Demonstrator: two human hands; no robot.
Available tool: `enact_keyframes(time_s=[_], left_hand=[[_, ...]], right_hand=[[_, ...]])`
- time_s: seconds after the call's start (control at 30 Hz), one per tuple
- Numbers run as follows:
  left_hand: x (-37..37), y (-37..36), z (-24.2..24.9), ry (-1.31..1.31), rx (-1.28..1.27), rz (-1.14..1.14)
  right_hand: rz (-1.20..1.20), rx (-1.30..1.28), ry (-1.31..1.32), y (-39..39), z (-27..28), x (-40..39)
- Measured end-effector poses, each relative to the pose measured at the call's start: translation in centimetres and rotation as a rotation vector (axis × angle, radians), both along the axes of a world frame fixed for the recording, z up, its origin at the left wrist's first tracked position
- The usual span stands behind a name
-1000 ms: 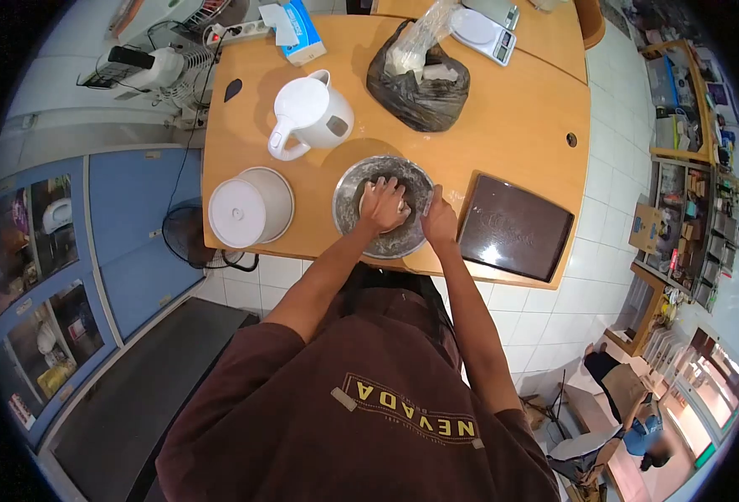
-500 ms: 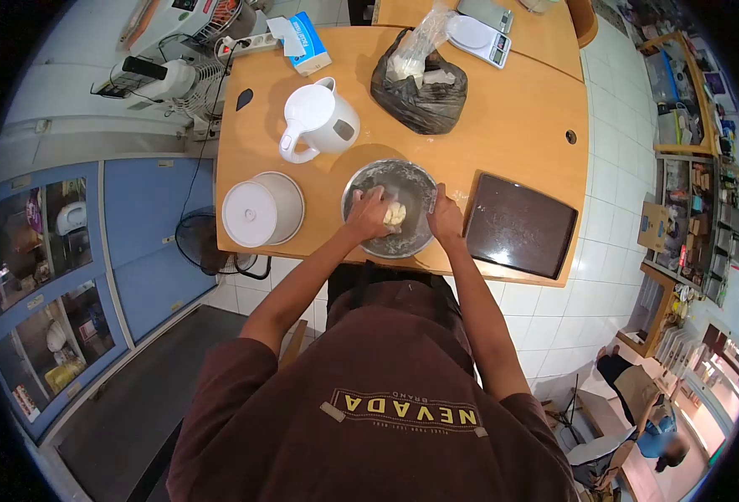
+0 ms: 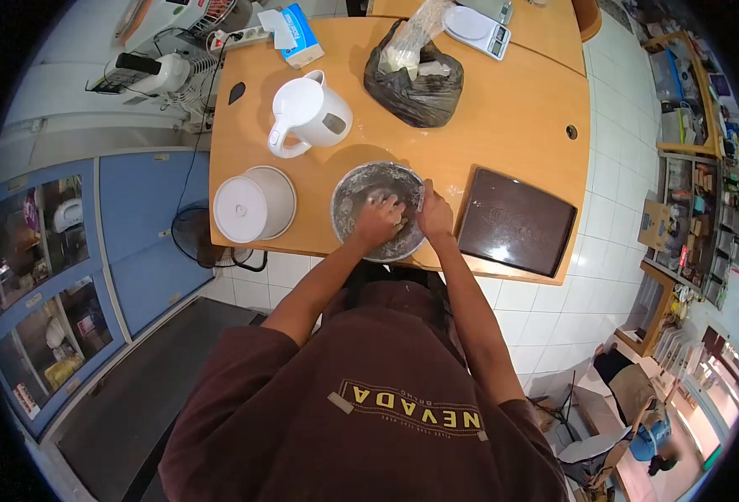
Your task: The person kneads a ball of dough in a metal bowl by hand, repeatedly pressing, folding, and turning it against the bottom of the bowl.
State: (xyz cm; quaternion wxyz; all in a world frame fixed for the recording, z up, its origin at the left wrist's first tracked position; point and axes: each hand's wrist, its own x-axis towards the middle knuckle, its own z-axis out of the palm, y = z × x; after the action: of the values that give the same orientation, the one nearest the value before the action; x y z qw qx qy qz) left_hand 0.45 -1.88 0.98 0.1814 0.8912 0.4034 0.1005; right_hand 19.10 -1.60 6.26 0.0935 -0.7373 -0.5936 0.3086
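Note:
A metal mixing bowl (image 3: 346, 201), smeared with flour and dough residue, sits at the table's near edge. Down inside it is my left hand (image 3: 379, 219), its fingers curled over a lump of pale dough (image 3: 401, 221). Most of the dough is hidden beneath that hand. My right hand (image 3: 436, 214) is closed around the bowl's right rim, thumb pointing up along the edge. Immediately right of this hand lies a dark rectangular baking tray (image 3: 516, 222), flat on the table.
Left of the bowl stand a white lidded tub (image 3: 256, 205) and a white electric kettle (image 3: 311, 113). Further back are a black plastic bag (image 3: 420, 96), a kitchen scale (image 3: 476, 29) and a tissue box (image 3: 302, 38). Another person (image 3: 637, 410) is at the far lower right.
My left hand has moved slightly right and over the dough, covering more of it. My right hand stays on the rim. The whole view has shifted a little.

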Motion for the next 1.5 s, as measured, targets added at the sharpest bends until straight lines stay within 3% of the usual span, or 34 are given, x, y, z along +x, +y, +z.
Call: enact_keyframes(time_s=[0.17, 0.27, 0.37, 0.47, 0.57, 0.67, 0.8, 0.93, 1.13, 1.43, 1.5], left_hand=[[1.6, 1.2, -1.5, 0.074, 0.036, 0.119], [2.8, 3.1, 0.4, 0.198, -0.223, 0.151], [2.5, 2.8, -1.6, 0.174, -0.156, 0.205], [2.3, 3.1, -1.8, -0.018, -0.129, 0.419], [1.6, 4.5, 1.2, -0.197, -0.228, 0.524], [1.0, 4.8, 4.3, -0.236, 0.053, 0.364], [-0.4, 4.4, 5.4, -0.102, 0.021, 0.115], [0.2, 3.3, 4.9, -0.01, 0.129, 0.098], [1.4, 2.5, -0.7, 0.069, 0.271, 0.072], [4.9, 6.8, 2.0, 0.302, -0.197, 0.174], [5.1, 7.2, 1.4, 0.28, -0.185, 0.226]], right_hand=[[-0.021, 0.005, 0.015, -0.1, -0.4, 0.2], [-0.033, -0.003, 0.055, 0.1, -0.3, 0.4], [-0.012, 0.052, 0.093, 0.0, -0.3, 0.7], [-0.013, 0.025, 0.086, 0.3, -0.9, 1.4], [-0.121, -0.005, 0.071, 0.6, -1.6, 2.5], [-0.177, 0.053, 0.101, 0.7, -1.3, 3.0], [-0.184, 0.094, 0.116, 1.4, -2.1, 2.6], [-0.175, 0.043, 0.104, 1.4, -2.1, 2.0], [-0.166, 0.03, 0.093, 1.2, -1.4, 1.7], [-0.172, -0.036, 0.046, 0.3, -1.1, 1.8], [-0.175, -0.041, 0.039, 0.3, -0.8, 1.8]])
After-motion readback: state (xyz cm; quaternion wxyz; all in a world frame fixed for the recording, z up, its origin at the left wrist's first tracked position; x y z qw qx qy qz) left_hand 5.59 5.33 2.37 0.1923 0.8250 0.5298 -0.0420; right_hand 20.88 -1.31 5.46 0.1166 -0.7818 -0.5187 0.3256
